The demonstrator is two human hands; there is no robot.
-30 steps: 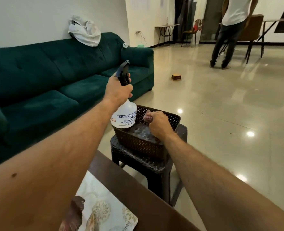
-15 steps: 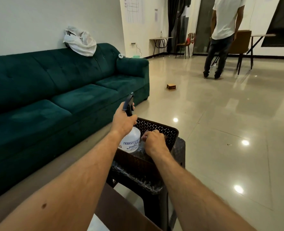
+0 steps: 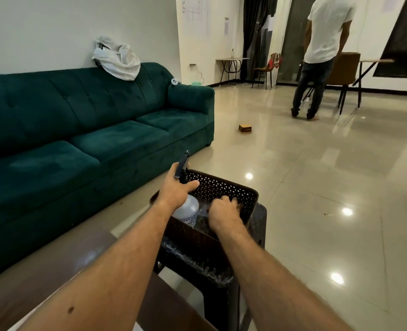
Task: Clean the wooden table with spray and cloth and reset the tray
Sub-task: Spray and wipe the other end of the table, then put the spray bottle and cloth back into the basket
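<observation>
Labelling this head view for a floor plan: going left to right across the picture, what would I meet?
Green sofa → white cloth on its backrest → spray bottle in the left hand → small box on the floor → standing person.

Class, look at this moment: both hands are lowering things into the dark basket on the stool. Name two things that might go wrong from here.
1. The left hand holds the translucent white spray bottle near its black trigger head; a squeeze might spray into the dark brown perforated plastic basket.
2. The basket sits on a small dark stool; pressure from the right hand might tip it.
</observation>
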